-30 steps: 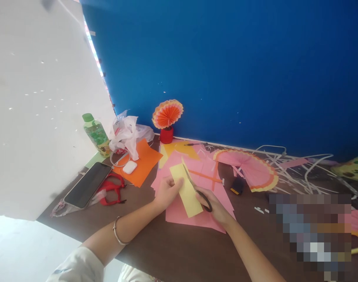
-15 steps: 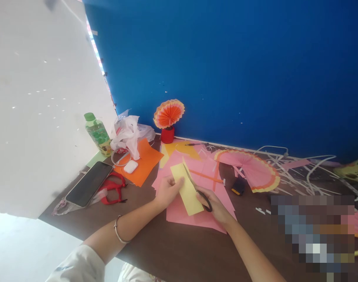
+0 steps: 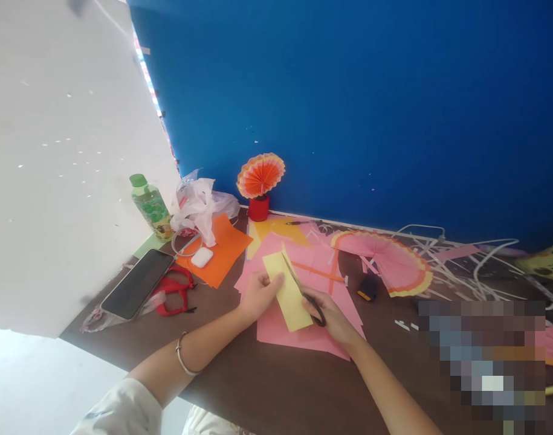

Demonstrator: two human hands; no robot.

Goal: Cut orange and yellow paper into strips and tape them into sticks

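Note:
My left hand (image 3: pixel 257 294) pinches the left edge of a pale yellow paper strip (image 3: pixel 291 299) held just above pink sheets (image 3: pixel 303 329). My right hand (image 3: pixel 333 317) grips black-handled scissors (image 3: pixel 303 290), whose blades run up along the strip's right edge, with a thin sliver of yellow standing off at the top. A metal bangle sits on my left wrist.
On the brown table: a phone (image 3: pixel 136 284), red scissors (image 3: pixel 174 291), white earbud case (image 3: pixel 201 257) on orange paper (image 3: pixel 222 248), green bottle (image 3: pixel 150 206), plastic bag (image 3: pixel 199 205), an orange paper fan in a red cup (image 3: pixel 259 181), a pink fan (image 3: pixel 387 260), white cables (image 3: pixel 462 260). Blue wall behind.
The scissors have crept slightly along the yellow strip. Hands and paper otherwise stay in place; the view shifted a little.

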